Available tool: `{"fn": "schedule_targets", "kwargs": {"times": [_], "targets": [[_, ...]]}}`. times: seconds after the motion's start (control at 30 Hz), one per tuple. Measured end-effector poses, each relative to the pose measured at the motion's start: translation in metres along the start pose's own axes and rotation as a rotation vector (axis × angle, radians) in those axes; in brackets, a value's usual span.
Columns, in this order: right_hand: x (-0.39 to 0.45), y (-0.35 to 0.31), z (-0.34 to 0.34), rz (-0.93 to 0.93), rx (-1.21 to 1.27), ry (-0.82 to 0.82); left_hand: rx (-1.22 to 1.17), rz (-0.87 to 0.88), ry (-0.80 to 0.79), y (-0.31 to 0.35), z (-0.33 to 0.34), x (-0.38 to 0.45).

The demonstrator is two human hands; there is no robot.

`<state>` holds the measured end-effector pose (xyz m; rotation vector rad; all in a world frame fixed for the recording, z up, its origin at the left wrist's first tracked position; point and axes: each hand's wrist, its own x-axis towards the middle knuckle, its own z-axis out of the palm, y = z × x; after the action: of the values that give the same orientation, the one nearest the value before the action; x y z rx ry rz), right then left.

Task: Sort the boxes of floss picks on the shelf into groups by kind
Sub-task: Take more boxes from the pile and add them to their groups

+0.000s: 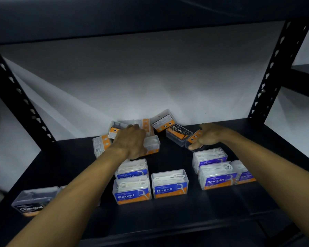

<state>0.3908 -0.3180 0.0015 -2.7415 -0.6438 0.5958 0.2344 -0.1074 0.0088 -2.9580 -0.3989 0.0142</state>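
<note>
Clear floss-pick boxes lie on a dark shelf [168, 216]. Three "Round" boxes [169, 184] stand grouped at front centre. "Smooth" boxes [217, 177] sit to their right, and a "Charcoal" box [31, 202] stands at front left. A jumbled pile [163, 121] lies at the back by the wall, with another "Charcoal" box [179, 134] in it. My left hand [130, 141] reaches into the pile and grips a clear box with white picks [152, 144]. My right hand [210, 135] holds a tilted box with an orange label [194, 139].
Black perforated uprights stand at the left [16, 97] and right [275, 68]. A dark shelf board [150, 16] hangs overhead. A white wall backs the shelf. Another shelf unit [307, 77] shows at far right.
</note>
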Motion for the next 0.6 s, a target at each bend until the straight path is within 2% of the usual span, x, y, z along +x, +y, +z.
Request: {"fn": "schedule_targets", "kwargs": {"times": [0.17, 0.33, 0.4, 0.5, 0.6], "targets": [[-0.003, -0.001, 0.003, 0.011, 0.037, 0.019, -0.209, -0.044, 0.106, -0.004, -0.009, -0.017], [-0.011, 0.005, -0.007, -0.012, 0.101, 0.113, -0.77, -0.14, 0.114, -0.004, -0.022, -0.033], [-0.018, 0.007, -0.013, -0.054, 0.142, 0.185, -0.913, -0.161, 0.126, -0.006, -0.024, -0.035], [-0.03, 0.008, -0.021, -0.136, 0.456, 0.206, -1.127, -0.211, 0.127, -0.006, -0.023, -0.036], [-0.045, 0.004, -0.023, -0.226, 0.926, 0.087, -1.412, -0.235, 0.078, -0.001, -0.025, -0.039]]}}
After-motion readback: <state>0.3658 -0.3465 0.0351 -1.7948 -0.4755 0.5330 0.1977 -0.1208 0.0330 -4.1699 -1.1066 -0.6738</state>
